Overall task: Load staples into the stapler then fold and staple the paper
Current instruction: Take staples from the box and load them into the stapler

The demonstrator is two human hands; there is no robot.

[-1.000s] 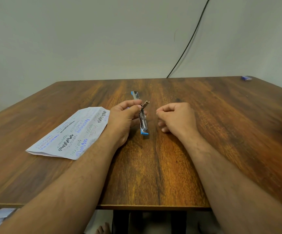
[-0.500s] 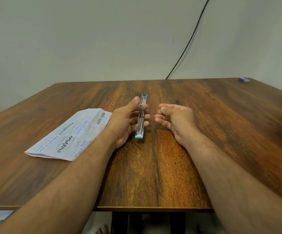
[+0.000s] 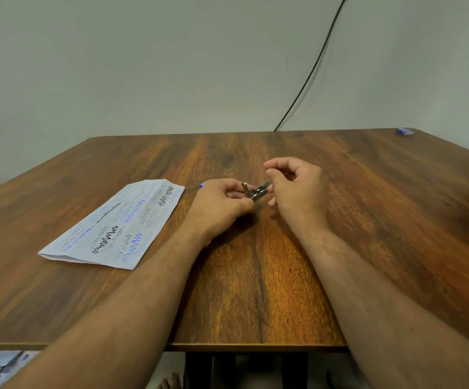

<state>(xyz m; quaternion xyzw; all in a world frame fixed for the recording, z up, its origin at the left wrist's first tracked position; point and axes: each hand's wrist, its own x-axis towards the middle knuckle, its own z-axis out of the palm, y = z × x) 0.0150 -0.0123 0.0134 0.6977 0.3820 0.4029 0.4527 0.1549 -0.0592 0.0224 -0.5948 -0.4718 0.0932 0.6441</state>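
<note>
A small metal stapler [image 3: 256, 191] with blue ends is held just above the middle of the wooden table [image 3: 255, 276]. My left hand [image 3: 219, 204] grips its left part, and a blue tip shows past the knuckles. My right hand [image 3: 295, 186] pinches the right metal end with thumb and forefinger. The stapler's arms look spread apart at an angle. Whether any staples are in my fingers is too small to tell. A folded sheet of paper [image 3: 118, 228] with printed squiggles lies flat to the left of my left hand.
A small blue box [image 3: 405, 131] lies at the far right corner of the table. A black cable [image 3: 309, 77] runs down the wall behind the table. Papers [image 3: 0, 366] lie on the floor below the near left edge.
The stapler has turned from lying lengthwise in my left hand to sideways between both hands. My right hand moved in from a loose fist and took hold of its right end.
</note>
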